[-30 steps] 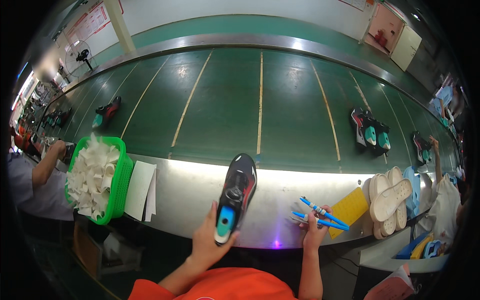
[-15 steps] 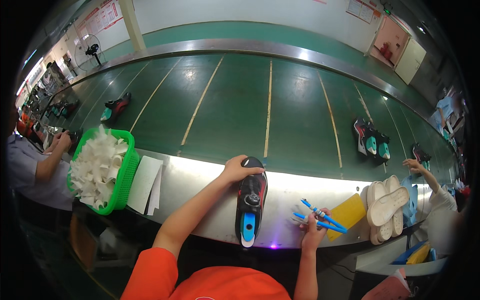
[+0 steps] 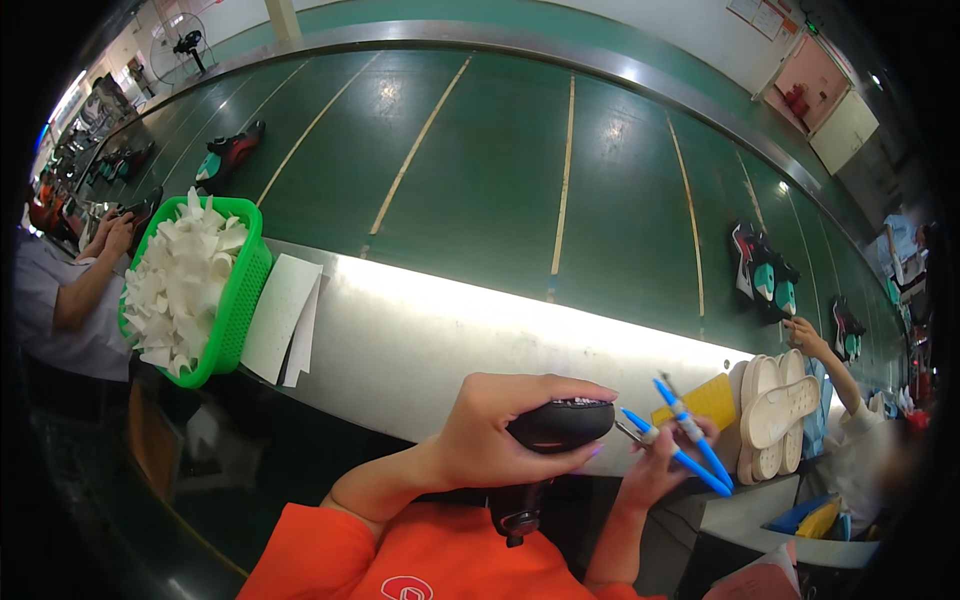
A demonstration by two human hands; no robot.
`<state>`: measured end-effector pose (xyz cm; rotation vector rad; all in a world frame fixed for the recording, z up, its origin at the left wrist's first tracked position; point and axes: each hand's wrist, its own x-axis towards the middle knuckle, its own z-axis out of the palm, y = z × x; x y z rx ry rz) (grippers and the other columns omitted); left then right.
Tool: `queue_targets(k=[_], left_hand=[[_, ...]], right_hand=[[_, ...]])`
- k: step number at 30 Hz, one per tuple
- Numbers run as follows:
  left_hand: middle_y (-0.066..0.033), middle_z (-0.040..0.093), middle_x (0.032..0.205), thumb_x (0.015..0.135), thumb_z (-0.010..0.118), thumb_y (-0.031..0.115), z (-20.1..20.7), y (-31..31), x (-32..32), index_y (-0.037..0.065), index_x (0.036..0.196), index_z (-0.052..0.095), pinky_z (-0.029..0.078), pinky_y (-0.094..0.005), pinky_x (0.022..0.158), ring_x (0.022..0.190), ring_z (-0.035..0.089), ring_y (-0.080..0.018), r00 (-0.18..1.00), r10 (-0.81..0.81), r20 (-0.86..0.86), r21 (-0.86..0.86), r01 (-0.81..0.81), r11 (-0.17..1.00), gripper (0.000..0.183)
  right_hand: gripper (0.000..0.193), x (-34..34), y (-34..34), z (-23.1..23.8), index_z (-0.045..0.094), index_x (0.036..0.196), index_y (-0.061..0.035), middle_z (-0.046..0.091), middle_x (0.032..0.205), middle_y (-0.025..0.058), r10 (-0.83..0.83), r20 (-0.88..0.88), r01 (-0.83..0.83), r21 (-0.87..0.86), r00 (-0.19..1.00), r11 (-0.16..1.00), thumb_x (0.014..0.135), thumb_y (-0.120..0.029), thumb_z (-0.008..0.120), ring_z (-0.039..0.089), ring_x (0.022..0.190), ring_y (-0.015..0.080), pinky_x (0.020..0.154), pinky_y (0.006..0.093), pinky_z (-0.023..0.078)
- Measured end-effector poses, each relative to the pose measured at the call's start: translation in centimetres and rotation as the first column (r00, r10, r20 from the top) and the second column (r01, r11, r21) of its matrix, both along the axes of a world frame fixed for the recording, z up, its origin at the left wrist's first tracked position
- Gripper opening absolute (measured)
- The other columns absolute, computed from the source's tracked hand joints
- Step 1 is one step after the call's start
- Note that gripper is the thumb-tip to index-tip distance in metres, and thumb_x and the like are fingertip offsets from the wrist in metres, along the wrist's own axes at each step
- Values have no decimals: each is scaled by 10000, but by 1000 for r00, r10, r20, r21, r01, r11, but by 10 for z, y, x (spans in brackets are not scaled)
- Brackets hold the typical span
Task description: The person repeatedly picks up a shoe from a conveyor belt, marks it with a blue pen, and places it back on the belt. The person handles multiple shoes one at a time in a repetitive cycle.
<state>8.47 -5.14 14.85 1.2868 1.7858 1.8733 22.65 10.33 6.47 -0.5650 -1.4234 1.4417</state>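
Note:
A black shoe [image 3: 562,428] is in my left hand [image 3: 490,420], fingers wrapped round its toe, lifted off the metal bench in front of my chest. Its rounded toe points toward my right hand; a dark part of it hangs below, and the rest is hidden behind my hand and wrist. My right hand [image 3: 662,462] is closed on two slim blue pens [image 3: 700,445] with grey grips and thin tips. They form a V, their back ends together at the lower right. One tip lies close to the shoe's toe; whether it touches, I cannot tell.
A green basket [image 3: 258,300] of white scraps and white sheets [image 3: 282,318] are on the left. A yellow sheet [image 3: 712,400] and cream soles [image 3: 778,415] lie right. Shoes [image 3: 765,270] rest on the green belt [image 3: 480,180]. Co-workers' hands [image 3: 806,338] show at both sides.
My left hand has lifted the shoe from the bench toward me and tipped it, toe to the right. The right hand, with the pens, has moved slightly right. The view has shifted.

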Motion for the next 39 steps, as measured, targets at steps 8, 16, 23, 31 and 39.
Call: queue_targets(k=[8,16,23,31,39], left_hand=[[-106,676,896,634,762,33,-1,6,1,11,988,654,512,-231,707,786,664,-165,1000,7,-24,-3,-7,1000,371],[-119,668,945,594,754,5,-6,2,-3,7,1028,637,512,-240,732,824,661,-173,999,-42,-5,-18,42,999,450],[-122,665,958,599,751,5,-5,2,-3,5,1035,634,514,-243,735,835,661,-180,998,-58,4,-12,59,998,451],[-122,666,956,600,755,10,-6,1,-2,8,1032,636,514,-241,729,828,662,-184,998,-60,-3,-19,60,998,448],[-119,668,943,597,755,15,-7,2,-2,18,1027,641,515,-242,711,807,664,-183,998,-58,-11,-6,58,998,445]], right_hand=[[584,-7,-43,57,324,1049,-17,409,827,83,-370,-183,412,468,911,782,755,-420,628,493,773,157,663,273,413],[547,-19,-58,73,302,931,-89,413,716,22,-110,-178,185,489,978,852,725,-347,739,482,558,98,498,180,352],[562,-7,-44,66,327,1007,-108,545,833,85,279,-260,-109,522,924,846,666,-1,760,661,743,243,600,290,577],[520,-15,-44,64,323,1012,-82,484,780,49,151,-264,41,604,953,796,727,-192,744,554,584,108,491,169,423],[506,-21,-60,71,307,952,-87,474,787,54,-106,-270,236,516,957,823,718,-189,744,550,590,109,520,151,405]])
